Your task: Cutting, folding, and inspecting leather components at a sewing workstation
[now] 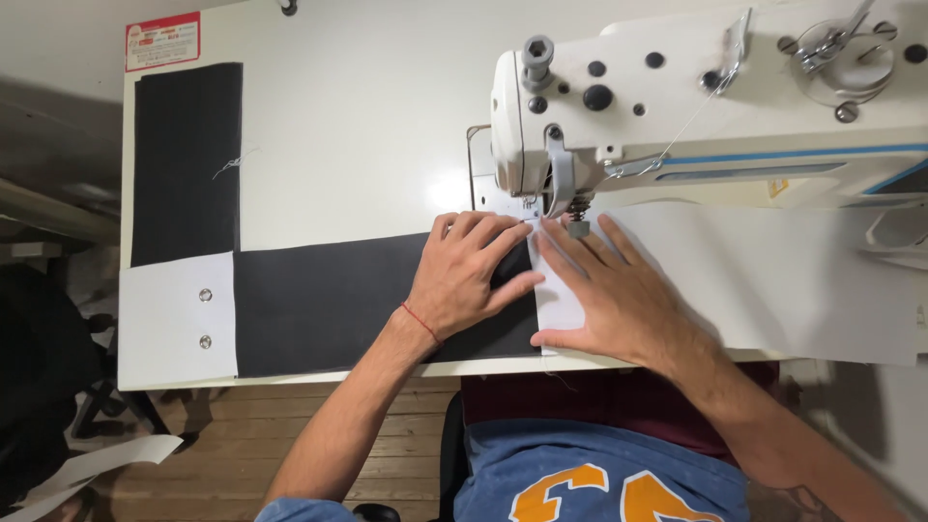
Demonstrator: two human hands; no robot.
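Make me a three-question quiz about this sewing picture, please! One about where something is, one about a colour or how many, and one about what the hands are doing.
1. Where is the sewing machine?
A. top right of the table
B. on the floor
C. under the table

2. What colour is the cloth under the left hand?
A. yellow
B. black
C. pink

3. How do the hands lie?
A. clenched in fists
B. lifted in the air
C. flat on the cloth

Answers: 1 A, it stands on the white table at the top right. 2 B, the cloth is black. 3 C, the left hand and right hand press flat, fingers spread, beside the needle.
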